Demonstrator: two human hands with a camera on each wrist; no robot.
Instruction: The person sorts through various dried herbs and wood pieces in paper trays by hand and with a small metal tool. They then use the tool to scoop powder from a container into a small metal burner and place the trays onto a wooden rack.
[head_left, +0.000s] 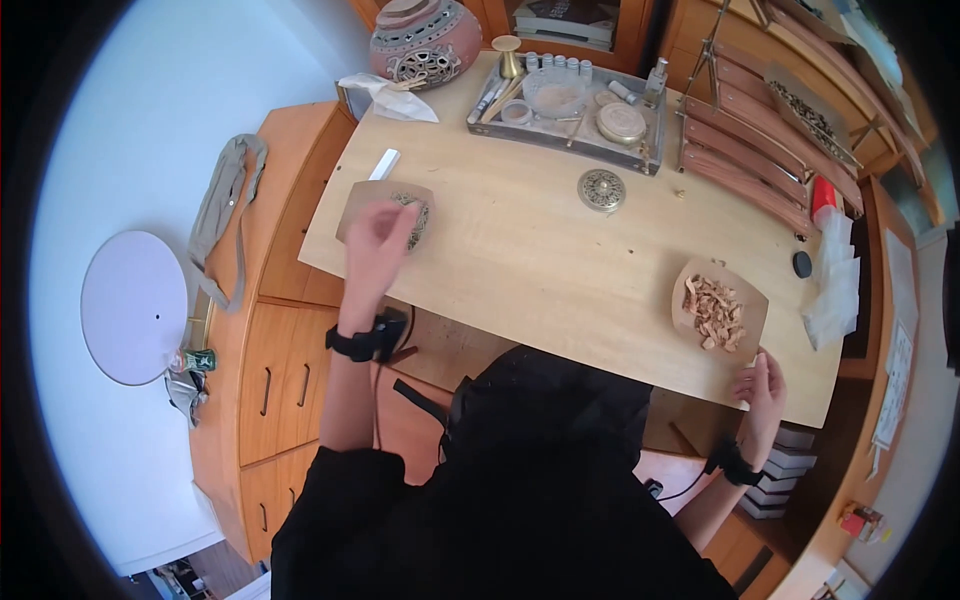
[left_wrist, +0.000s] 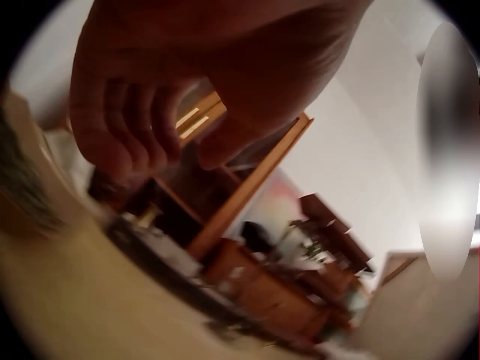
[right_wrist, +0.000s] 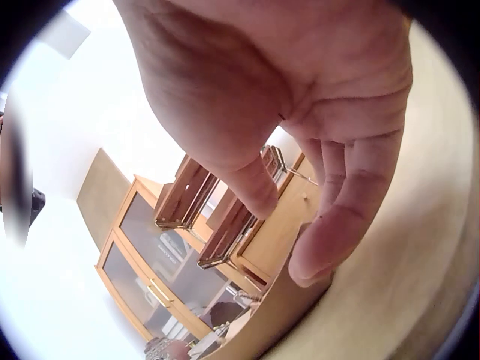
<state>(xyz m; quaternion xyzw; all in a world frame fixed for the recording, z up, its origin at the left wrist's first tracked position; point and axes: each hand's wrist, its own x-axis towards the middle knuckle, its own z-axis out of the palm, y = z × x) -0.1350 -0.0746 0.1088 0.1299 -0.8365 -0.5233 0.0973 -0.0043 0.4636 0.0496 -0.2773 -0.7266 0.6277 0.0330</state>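
In the head view the left hand (head_left: 380, 235) hovered over a brown paper sheet (head_left: 362, 205) at the far left part of the counter (head_left: 540, 270), and it covered a part of a round patterned metal piece (head_left: 415, 220) that lay on this sheet. The hand was blurred there, so that view did not show whether the fingers touched the piece. The left wrist view added that the fingers (left_wrist: 124, 124) were curled loosely toward the thumb, a narrow grip with nothing visible inside it; the sheet and the piece were not seen in that view. The sheet lay with its long axis about left to right, and a small white stick (head_left: 384, 164) just beyond it pointed far and slightly right. The right hand (head_left: 762, 385) was at the near right edge of the counter, just beside a second paper sheet (head_left: 690, 300) that carried a heap of wood chips (head_left: 713, 313). The right wrist view showed what the head view could not: the fingers (right_wrist: 341, 202) were relaxed and nearly straight, a wide grip that held nothing. Only the head view showed a round brass lid (head_left: 601, 189) alone in the middle of the counter and a metal tray (head_left: 655, 165) with small tools at the far side.
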